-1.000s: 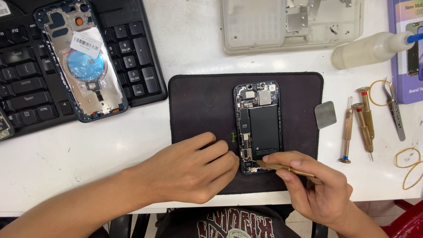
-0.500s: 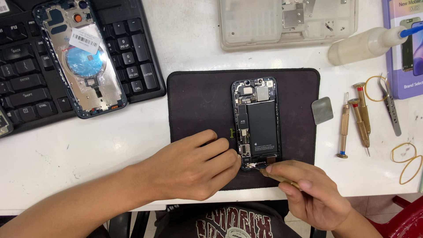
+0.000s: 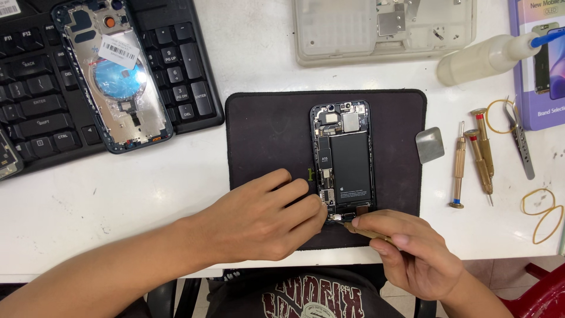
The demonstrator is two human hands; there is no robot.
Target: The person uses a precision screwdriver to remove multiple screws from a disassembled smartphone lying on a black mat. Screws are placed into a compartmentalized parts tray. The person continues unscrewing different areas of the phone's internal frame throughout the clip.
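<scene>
Right hand (image 3: 415, 253) grips brass screwdriver (image 3: 368, 232); left hand (image 3: 265, 215) pins opened phone (image 3: 344, 159); clear tray (image 3: 385, 29) holds metal parts

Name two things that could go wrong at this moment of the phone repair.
1. The screwdriver in the right hand works at the bottom edge of the open phone; a slip could scratch the parts there.
2. The left hand steadies only one lower corner, so the phone might slide on the dark mat.
</scene>
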